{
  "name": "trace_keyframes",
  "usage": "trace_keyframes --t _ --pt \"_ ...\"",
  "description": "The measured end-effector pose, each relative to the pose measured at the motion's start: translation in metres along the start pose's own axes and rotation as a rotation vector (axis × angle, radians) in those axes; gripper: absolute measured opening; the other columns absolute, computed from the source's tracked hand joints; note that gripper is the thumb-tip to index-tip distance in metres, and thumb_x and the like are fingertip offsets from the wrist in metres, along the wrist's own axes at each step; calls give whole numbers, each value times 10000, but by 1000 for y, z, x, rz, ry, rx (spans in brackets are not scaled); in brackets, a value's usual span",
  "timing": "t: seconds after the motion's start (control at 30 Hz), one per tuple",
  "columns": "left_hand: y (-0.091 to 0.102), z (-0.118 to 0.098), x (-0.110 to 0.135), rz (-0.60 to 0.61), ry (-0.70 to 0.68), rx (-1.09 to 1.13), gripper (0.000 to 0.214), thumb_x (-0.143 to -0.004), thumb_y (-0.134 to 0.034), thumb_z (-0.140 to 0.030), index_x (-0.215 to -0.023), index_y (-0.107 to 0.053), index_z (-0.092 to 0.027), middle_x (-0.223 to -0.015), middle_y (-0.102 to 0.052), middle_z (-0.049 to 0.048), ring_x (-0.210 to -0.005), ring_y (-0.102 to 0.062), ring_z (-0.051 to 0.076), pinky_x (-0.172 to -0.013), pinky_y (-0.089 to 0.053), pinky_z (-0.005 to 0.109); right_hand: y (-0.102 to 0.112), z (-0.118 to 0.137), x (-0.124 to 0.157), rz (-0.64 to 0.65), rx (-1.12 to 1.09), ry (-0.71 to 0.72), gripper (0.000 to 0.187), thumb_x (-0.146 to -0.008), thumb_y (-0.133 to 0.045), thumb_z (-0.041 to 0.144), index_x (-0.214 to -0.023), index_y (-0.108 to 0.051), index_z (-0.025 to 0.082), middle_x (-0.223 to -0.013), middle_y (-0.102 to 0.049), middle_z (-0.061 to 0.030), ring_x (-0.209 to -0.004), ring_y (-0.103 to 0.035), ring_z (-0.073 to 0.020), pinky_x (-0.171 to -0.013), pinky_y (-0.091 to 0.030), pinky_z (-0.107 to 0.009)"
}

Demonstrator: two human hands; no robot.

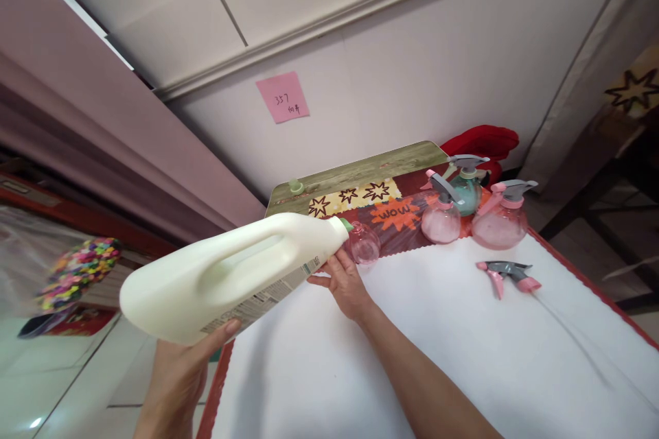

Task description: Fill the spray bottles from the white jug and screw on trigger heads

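A large cream-white jug [247, 260] with a moulded handle lies tilted across the view, its green spout pointing right. From below, my left hand [180, 363] is closed around its lower end, with the thumb on the label side. Under the neck, my right hand [344, 281] touches and supports the jug with its fingers, some of them hidden behind it. A pink see-through bottle [365, 245] without a spray head stands just beyond my right fingers, at the jug's spout. Whether liquid is flowing cannot be seen.
Pink spray bottles [441, 223] and a teal one [467, 195] stand at the back right. A loose grey-and-pink spray head [507, 276] with a thin tube lies on the white tabletop [309, 377]. A small green cap [297, 186] sits at the back. Behind is a wall [371, 96].
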State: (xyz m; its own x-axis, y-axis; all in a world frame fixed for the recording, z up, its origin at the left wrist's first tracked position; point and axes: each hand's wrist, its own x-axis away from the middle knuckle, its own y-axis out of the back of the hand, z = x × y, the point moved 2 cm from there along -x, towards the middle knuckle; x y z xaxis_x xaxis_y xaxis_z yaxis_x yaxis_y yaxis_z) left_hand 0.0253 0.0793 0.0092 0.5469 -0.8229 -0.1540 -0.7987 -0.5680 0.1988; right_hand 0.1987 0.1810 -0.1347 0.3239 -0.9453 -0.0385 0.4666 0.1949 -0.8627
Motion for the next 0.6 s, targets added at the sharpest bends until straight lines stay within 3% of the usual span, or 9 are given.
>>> trace_keyframes --t 0.6 --pt "-1 -5 2 25 5 12 792 -521 -950 -269 -1257 -656 -287 -1116 -786 0 -1196 -665 310 -999 -583 374 1 -1 0 -14 -3 -2 417 -852 -742 511 -1194 -662 288 -1028 -692 -16 -883 -660 -161 -813 -630 -369"
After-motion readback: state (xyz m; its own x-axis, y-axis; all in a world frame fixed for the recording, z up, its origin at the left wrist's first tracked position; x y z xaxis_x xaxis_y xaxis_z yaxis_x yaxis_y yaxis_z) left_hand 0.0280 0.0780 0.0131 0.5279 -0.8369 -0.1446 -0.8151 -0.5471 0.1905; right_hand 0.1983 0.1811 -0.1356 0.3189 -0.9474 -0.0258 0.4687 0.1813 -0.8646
